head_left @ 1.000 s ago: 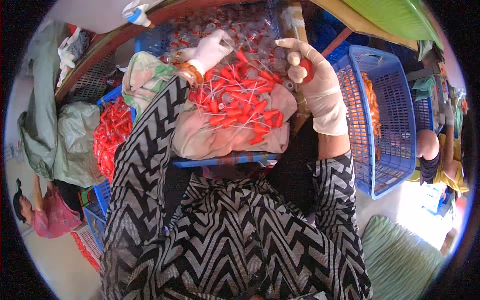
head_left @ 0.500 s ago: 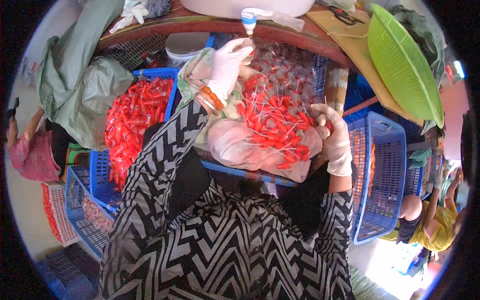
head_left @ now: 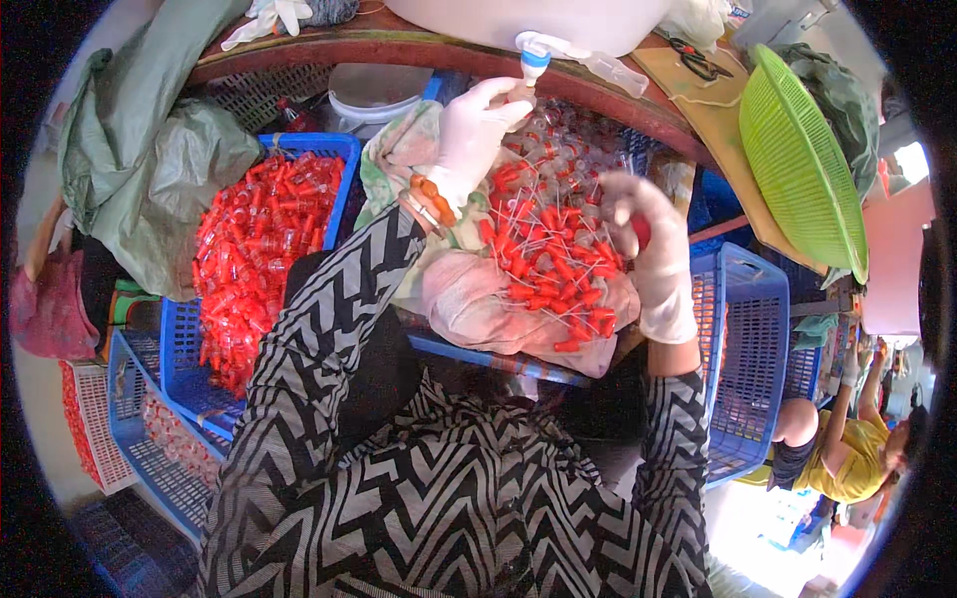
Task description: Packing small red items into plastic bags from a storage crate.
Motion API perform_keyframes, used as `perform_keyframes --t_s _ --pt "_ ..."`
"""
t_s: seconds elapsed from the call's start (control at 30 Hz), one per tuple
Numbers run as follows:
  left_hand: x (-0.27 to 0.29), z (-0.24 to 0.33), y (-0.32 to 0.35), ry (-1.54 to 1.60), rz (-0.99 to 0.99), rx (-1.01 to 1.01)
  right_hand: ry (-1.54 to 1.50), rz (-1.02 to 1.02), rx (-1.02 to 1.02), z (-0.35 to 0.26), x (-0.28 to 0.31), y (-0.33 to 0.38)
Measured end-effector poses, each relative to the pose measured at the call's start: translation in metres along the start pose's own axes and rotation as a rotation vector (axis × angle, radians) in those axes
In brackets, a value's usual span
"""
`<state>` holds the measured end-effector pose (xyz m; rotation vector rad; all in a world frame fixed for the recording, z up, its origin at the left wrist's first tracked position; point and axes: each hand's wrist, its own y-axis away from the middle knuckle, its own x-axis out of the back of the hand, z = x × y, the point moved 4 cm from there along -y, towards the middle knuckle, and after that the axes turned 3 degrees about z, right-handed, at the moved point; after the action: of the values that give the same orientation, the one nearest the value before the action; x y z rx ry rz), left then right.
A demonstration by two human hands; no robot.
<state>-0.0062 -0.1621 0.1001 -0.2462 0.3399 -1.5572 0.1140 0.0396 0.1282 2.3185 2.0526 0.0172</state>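
**Filling station at the tap: points of likely failure**

The white-gloved left hand (head_left: 469, 140), at 12 o'clock, holds a small clear vial (head_left: 520, 97) in pinched fingers under the blue-and-white spigot (head_left: 531, 55) of the pale container (head_left: 518, 15) on the brown desk (head_left: 399, 48). The gloved right hand (head_left: 648, 239), at 2 o'clock, curls its fingers over a small red piece (head_left: 639, 231); the grip itself is blurred. Between them lies the heap of red-capped tubes (head_left: 543, 264) on a pinkish cloth (head_left: 469, 299). Probable risks: a misaligned vial would spill liquid onto the heap; a sleeve brushing it could roll tubes off the cloth.
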Motion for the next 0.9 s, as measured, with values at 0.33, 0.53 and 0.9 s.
perform_keyframes --t_s 0.33,0.53,0.9 --pt "0.000 0.003 0.000 -0.026 -0.027 0.006 -0.150 0.153 0.144 -0.049 -0.046 -0.057" --pt "-0.001 0.009 -0.001 0.077 -0.012 0.012 -0.197 0.136 0.007 -0.010 -0.042 -0.062" --pt "-0.001 0.003 0.000 0.092 -0.011 0.050 -0.182 0.071 -0.015 -0.009 -0.048 -0.060"
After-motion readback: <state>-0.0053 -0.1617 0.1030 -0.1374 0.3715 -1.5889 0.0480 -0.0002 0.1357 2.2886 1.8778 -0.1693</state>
